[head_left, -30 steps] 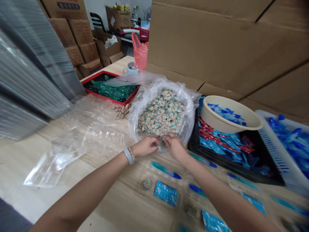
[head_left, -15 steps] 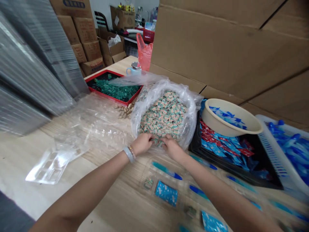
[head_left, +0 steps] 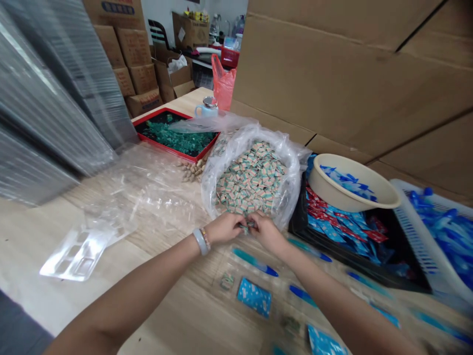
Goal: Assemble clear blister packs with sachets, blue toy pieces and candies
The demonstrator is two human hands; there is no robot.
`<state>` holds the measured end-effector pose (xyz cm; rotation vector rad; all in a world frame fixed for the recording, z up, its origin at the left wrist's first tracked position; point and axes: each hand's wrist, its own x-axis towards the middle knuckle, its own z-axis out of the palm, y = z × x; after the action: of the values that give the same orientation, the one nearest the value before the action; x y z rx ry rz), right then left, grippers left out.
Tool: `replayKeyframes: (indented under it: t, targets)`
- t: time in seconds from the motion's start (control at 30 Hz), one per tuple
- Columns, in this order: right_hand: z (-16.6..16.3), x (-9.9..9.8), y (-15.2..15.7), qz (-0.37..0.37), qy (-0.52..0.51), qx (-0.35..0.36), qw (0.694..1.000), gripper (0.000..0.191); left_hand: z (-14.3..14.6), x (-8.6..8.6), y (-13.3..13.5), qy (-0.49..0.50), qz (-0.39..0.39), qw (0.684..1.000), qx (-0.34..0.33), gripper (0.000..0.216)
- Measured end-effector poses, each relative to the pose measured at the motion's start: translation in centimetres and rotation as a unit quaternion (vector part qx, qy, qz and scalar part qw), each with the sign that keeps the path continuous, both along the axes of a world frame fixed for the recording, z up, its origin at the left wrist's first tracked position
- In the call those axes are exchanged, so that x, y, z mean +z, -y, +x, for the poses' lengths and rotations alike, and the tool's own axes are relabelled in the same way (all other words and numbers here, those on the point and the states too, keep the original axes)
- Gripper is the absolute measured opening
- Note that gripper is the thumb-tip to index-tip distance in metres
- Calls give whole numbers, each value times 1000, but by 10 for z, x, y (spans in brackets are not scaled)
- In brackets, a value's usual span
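Note:
A clear plastic bag [head_left: 210,185] stands open, full of small beige-and-green packets [head_left: 254,172]. At its near rim my left hand [head_left: 226,228], with bracelets at the wrist, is closed in a pinch on a small packet. Close beside it my right hand [head_left: 263,229] is also pinched, with small packets [head_left: 250,224] showing between the fingertips of both hands. Below the hands lie clear blister trays holding a teal-and-blue pen-shaped item [head_left: 254,261], a blue patterned sachet [head_left: 254,297] and a small packet [head_left: 227,281].
To the right are a black crate [head_left: 299,222] of red and blue sachets, a cream basin [head_left: 332,195] and a white basket [head_left: 417,236] of blue pieces. Empty clear trays [head_left: 79,256] lie left. Behind are a red-rimmed tray [head_left: 195,159] of green pieces, a mug [head_left: 207,109] and cardboard [head_left: 332,84].
Both hands have drawn slightly back toward me from the packets inside the bag to its near rim, closer together, with small packets in the fingertips.

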<state>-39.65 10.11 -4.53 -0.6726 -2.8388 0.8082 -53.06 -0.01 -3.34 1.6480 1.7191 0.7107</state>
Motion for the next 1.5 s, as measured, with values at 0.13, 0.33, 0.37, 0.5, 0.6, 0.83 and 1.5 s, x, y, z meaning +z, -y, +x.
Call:
replayKeyframes:
  t: [0.13, 0.33, 0.37, 0.5, 0.6, 0.83, 1.5]
  targets:
    - [3, -2, 5, -18, -37, 2, 999, 26, 1, 2, 1, -19, 13, 1000, 1, 24]
    - [7, -6, 9, -22, -72, -27, 997, 26, -8, 1, -1, -43, 74, 991, 104, 23]
    - [8, -6, 8, -25, -69, -27, 997, 25, -11, 1, 0, -46, 71, 990, 116, 22]
    - [8, 0, -2, -42, -57, -27, 997, 20, -18, 1, 2, -64, 50, 983, 167, 20]
    - [2, 2, -12, -101, -45, -37, 993, 16, -18, 0, 4, -59, 40, 981, 178, 19]
    - [-21, -8, -9, -157, 58, -41, 985, 18, -11, -9, 5, -54, 20, 983, 174, 23]
    - [-9, 2, 26, 57, 28, -52, 997, 25, -6, -15, 22, -159, 108, 976, 107, 22]
